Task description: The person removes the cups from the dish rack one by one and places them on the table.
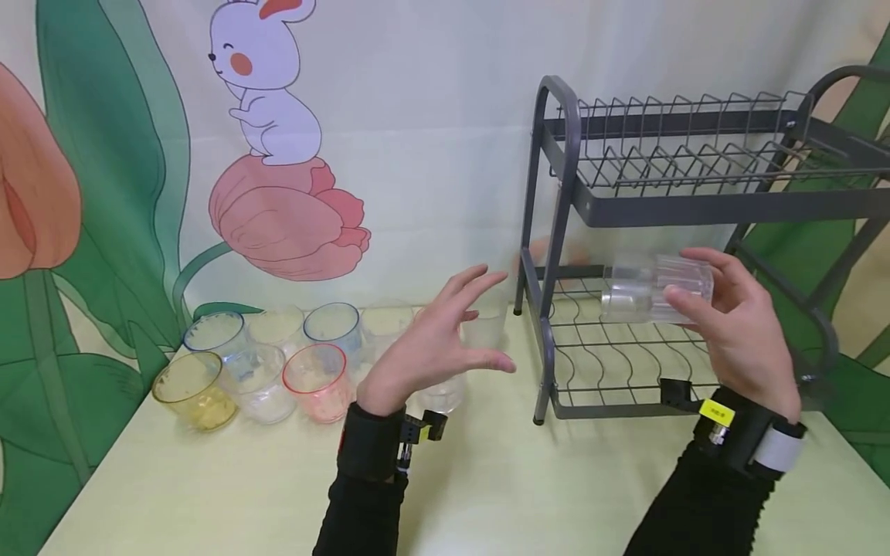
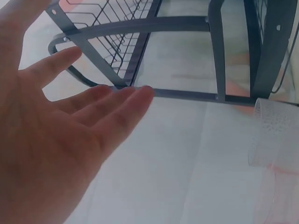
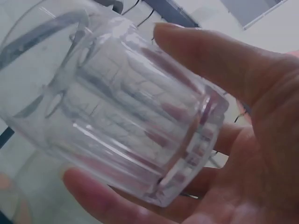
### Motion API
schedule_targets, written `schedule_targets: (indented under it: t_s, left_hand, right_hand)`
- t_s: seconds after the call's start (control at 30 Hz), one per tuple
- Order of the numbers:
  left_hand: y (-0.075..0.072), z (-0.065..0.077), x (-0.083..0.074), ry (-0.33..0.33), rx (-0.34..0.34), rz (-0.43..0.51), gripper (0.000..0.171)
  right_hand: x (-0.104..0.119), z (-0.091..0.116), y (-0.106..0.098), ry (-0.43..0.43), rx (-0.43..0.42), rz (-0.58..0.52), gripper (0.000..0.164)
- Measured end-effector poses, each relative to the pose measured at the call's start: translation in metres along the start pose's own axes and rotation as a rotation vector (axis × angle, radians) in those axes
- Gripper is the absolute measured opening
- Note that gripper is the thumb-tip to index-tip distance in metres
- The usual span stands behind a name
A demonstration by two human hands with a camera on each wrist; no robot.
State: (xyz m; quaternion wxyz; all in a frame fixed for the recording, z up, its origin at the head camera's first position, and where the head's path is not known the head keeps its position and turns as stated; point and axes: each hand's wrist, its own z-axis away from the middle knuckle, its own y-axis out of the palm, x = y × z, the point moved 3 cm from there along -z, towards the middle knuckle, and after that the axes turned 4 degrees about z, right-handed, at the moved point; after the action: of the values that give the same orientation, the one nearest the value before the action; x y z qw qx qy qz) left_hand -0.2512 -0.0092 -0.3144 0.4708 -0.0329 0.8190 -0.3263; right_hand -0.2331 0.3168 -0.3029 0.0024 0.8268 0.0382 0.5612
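Observation:
My right hand [image 1: 747, 328] grips a clear drinking glass [image 1: 640, 289] by its fluted base. The glass lies on its side in the air, mouth pointing left, at the lower shelf of a dark dish rack [image 1: 566, 197]. In the right wrist view the thumb and fingers [image 3: 201, 51] wrap the faceted end of that glass. Over the table, left of the rack, my left hand [image 1: 431, 340] holds nothing, its fingers and thumb spread apart. A frosted cup [image 1: 487, 330] stands behind it, and part of another clear glass [image 1: 443, 395] shows below it.
Several glasses stand in rows at the left, including a yellow one [image 1: 198, 394], a red-rimmed one [image 1: 321, 386] and a blue-rimmed one [image 1: 334, 328]. The rack has an upper wire basket [image 1: 695, 166] and a lower wire shelf [image 1: 619, 367]. A printed curtain [image 1: 431, 154] hangs behind the table [image 1: 229, 494].

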Motion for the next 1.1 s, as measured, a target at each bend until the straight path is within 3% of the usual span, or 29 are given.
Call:
schedule_targets:
  t_s: [0.13,0.3,0.53,0.67,0.83,0.93,1.1]
  left_hand:
    - [0.006,-0.004,-0.008,0.071,0.017,0.078,0.103]
    - [0.012,-0.006,-0.014,0.123,0.019,0.106,0.107]
    - [0.018,-0.006,-0.026,0.267,-0.057,0.137,0.113]
    - [0.021,-0.007,-0.034,0.34,-0.075,0.242,0.115]
    - [0.022,-0.005,-0.042,0.386,-0.073,0.346,0.115]
    - [0.02,-0.003,-0.045,0.41,-0.094,0.35,0.116]
    - [0.017,0.002,-0.05,0.462,-0.15,0.273,0.117]
  right_hand:
    - [0.014,0.001,0.013,-0.06,0.089,0.031,0.053]
    - [0.03,0.004,0.034,-0.12,0.166,0.065,0.054]
    - [0.042,0.011,0.052,-0.15,0.153,0.117,0.055]
    - [0.047,0.013,0.058,-0.147,0.152,0.137,0.056]
    - [0.051,0.014,0.068,-0.145,0.17,0.154,0.057]
    - [0.053,0.014,0.074,-0.162,0.182,0.208,0.057]
    - [0.052,0.011,0.083,-0.161,0.208,0.286,0.056]
